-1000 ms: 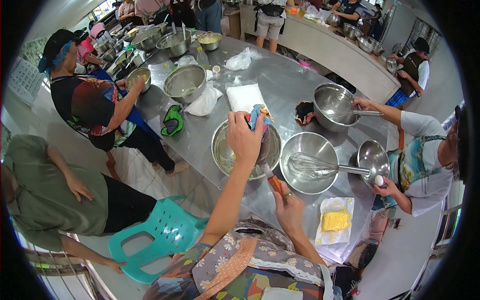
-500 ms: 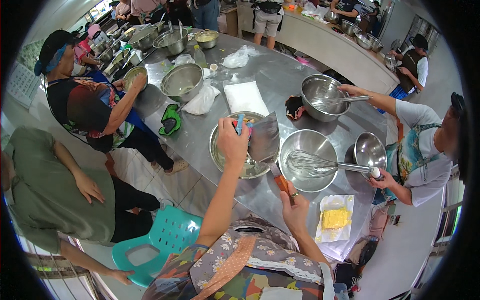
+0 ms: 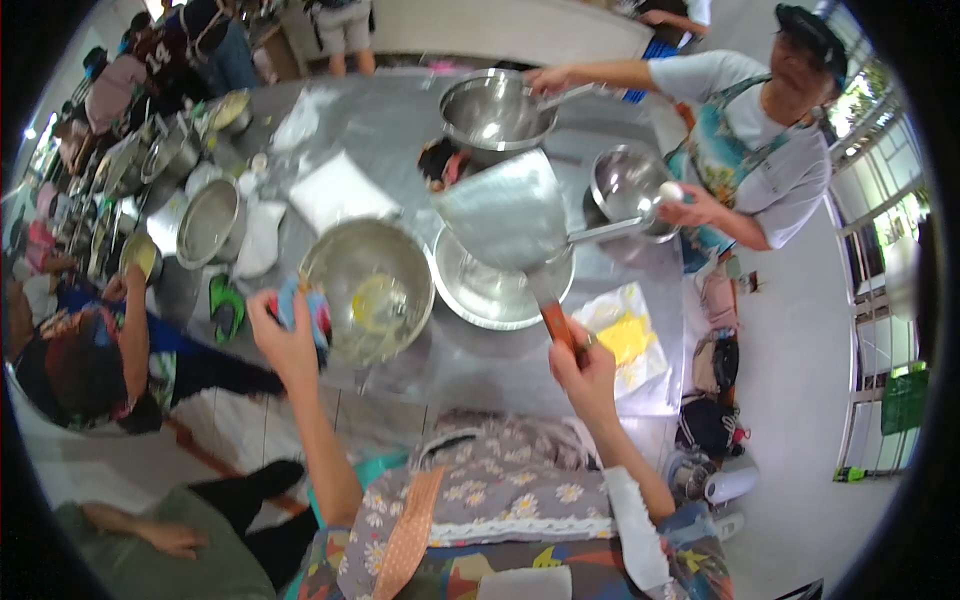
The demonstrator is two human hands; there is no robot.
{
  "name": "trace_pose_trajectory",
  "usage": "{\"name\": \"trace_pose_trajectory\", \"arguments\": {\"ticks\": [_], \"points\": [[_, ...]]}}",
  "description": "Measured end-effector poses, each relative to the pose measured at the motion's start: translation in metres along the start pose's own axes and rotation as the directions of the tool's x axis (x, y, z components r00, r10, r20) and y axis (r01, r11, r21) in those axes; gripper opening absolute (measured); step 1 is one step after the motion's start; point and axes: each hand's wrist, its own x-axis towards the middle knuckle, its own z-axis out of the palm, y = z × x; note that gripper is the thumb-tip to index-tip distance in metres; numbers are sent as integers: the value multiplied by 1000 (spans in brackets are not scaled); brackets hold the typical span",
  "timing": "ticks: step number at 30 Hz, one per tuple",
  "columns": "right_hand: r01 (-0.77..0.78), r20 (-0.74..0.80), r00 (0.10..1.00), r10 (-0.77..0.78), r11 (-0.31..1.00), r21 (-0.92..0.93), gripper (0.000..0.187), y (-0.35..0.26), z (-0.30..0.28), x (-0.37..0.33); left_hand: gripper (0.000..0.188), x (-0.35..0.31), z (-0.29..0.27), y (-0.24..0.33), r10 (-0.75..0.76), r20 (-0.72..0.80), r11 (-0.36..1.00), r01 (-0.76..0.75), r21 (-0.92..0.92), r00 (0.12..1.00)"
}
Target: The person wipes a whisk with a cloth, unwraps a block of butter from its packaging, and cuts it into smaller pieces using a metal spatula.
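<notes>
My right hand (image 3: 585, 372) is wrapped round the orange-brown handle of a wide, flat metal spatula (image 3: 503, 208). Its broad blade is raised over a shiny mixing bowl (image 3: 500, 308) and hides part of it. My left hand (image 3: 286, 335) grips a bunched blue and red cloth (image 3: 306, 305) against the left side of another metal mixing bowl (image 3: 345, 275). A little yellowish, wet residue (image 3: 380, 302) lies in that bowl. Right of the shiny bowl sits a yellow block, apparently butter (image 3: 626, 338), on white paper.
A co-worker (image 3: 745, 150) at the right holds a metal bowl (image 3: 490, 115) and the handle of a whisk (image 3: 612, 230), beside a smaller bowl (image 3: 630, 175). Behind my left bowl lies a white packet (image 3: 340, 193). A green cloth item (image 3: 226, 306) hangs near the table's left edge.
My view has turned to the right. The spatula has come up out of the left bowl area and over the shiny bowl. My hands are farther apart; the cloth stays in my left.
</notes>
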Motion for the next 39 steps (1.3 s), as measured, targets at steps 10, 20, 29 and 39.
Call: {"name": "trace_pose_trajectory", "arguments": {"ticks": [10, 20, 29, 39], "points": [[-63, -432, 893, 127, 985, 160, 20, 14, -68, -48, 27, -134, 92, 19, 486, 832, 852, -355, -384, 267], [-37, -611, 791, 44, 999, 24, 61, 6, -134, -114, 43, -158, 129, -1, 517, 799, 782, -548, -297, 305], [-192, -536, 831, 147, 981, -29, 46, 11, -192, -135, 27, -183, 100, 42, 583, 694, 791, -488, -369, 421], [28, -562, 809, 170, 945, 327, 24, -30, -214, -101, 19, -198, 97, 39, 454, 753, 891, -237, -387, 477]]}}
